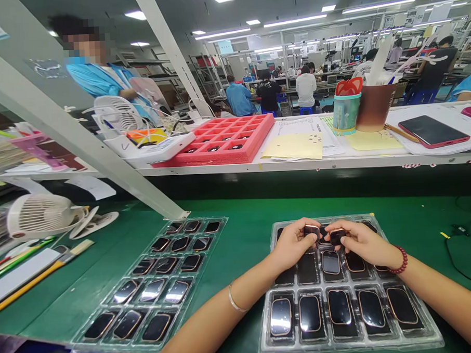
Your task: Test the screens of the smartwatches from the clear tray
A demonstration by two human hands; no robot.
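Note:
My left hand (295,248) pinches a dark square smartwatch body (311,231) with a gold rim between thumb and fingers. A similar smartwatch body (337,237) is gripped by my right hand (361,242), close beside the first. Both hands are above the far rows of a clear plastic tray (352,344), whose pockets hold several more gold-rimmed watch bodies (339,306). My hands and forearms hide part of its back pockets. To the left, a second clear tray (110,342) also carries rows of watch bodies (152,290).
A white shelf edge (336,164) runs across behind the green table (232,280), bearing a red foam tray (233,135), a phone (432,129) and cups. A slanted post (101,151), a white fan (42,215) and a yellow ruler-like strip (37,281) are left. Cables (464,270) lie right.

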